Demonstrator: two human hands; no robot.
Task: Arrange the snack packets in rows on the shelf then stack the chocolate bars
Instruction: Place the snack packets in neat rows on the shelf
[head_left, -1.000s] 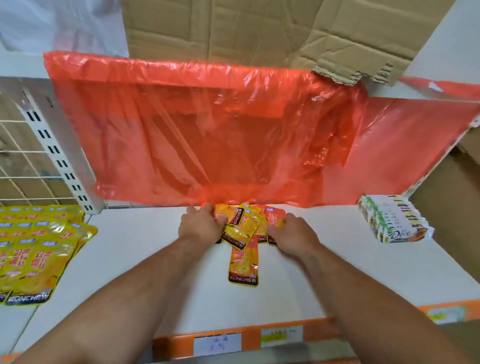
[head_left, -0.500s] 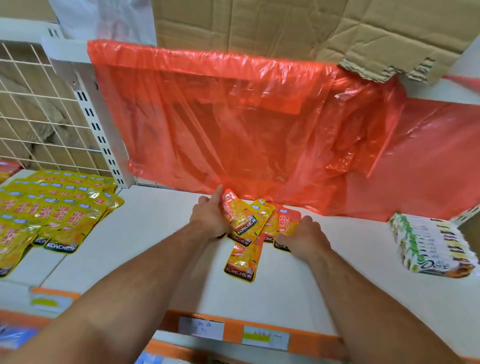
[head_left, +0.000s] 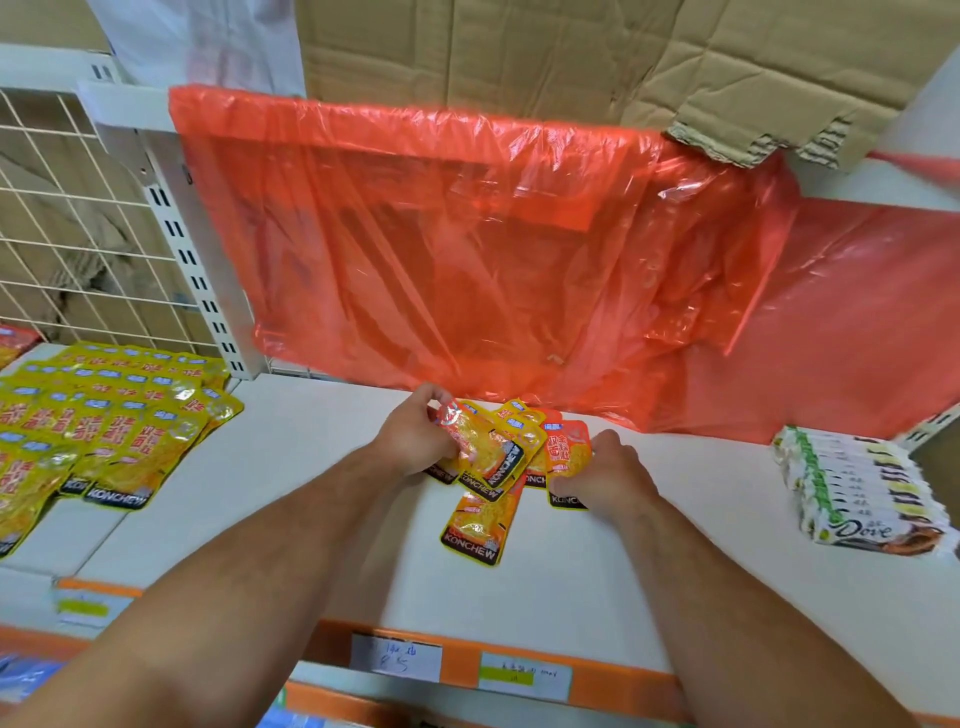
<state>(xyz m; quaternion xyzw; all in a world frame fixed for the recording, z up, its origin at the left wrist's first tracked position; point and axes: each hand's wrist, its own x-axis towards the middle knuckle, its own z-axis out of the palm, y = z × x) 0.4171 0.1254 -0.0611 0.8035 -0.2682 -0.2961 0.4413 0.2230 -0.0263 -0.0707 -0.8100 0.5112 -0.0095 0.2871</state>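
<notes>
Centrally on white shelf (head_left: 291, 467): loose heap of yellow snack packets (head_left: 480, 519). Left hand (head_left: 415, 436) fingers curled round top packet (head_left: 480, 447); right hand (head_left: 608, 478) pinching rightmost packet (head_left: 569, 449). Chocolate bars (head_left: 857, 493) stacked far right, well apart from heap; packet rows (head_left: 104, 431) far left. Orange plastic sheet (head_left: 467, 249) behind.

The loose pile of snack packets (head_left: 498, 457) lay on the shelf (head_left: 322, 467), towards its back. The left hand (head_left: 415, 441) gripped the pile's left side and the right hand (head_left: 608, 478) its right side. One single packet (head_left: 480, 525) lay just before the pile, partly under it. Well left of the pile, rows of packets (head_left: 104, 431) overlapped. Well right of it sat the stack of chocolate bars (head_left: 857, 493). Behind the pile hung a plastic sheet (head_left: 467, 249), with cardboard (head_left: 571, 52) above. Before the pile, price labels (head_left: 397, 657) sat on the shelf's front edge.
</notes>
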